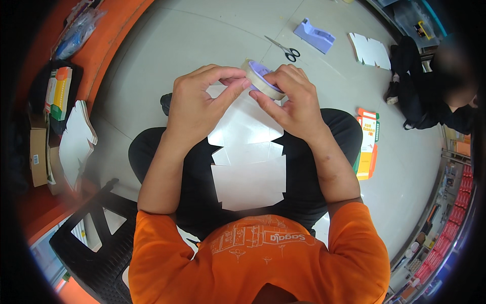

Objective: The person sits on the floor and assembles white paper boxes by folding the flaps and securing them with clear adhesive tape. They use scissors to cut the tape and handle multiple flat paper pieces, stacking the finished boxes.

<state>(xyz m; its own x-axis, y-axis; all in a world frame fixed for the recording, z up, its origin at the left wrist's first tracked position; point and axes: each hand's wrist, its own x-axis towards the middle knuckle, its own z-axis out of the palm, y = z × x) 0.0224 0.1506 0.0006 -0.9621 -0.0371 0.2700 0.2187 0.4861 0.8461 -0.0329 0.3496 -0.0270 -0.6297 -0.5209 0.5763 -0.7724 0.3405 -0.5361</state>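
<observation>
My right hand [293,101] grips a roll of clear tape [272,93] on a purple core, the thumb in front and the fingers inside the ring. At the roll's left edge, the thumb and forefinger of my left hand [202,99] close in a pinch on it. Whether a loose tape end is between those fingertips is too small to tell. Below both hands a flat white die-cut carton sheet [248,177] lies across my lap, its flaps and notches unfolded. The far end of the sheet is partly hidden behind my hands.
On the floor ahead lie black-handled scissors [287,50] and a purple tape dispenser [315,36]. A white cut sheet [369,50] is near a seated person [430,86] on the right. A printed carton [367,144] lies beside my right knee. White sheets [77,144] stand by the orange shelf [114,35].
</observation>
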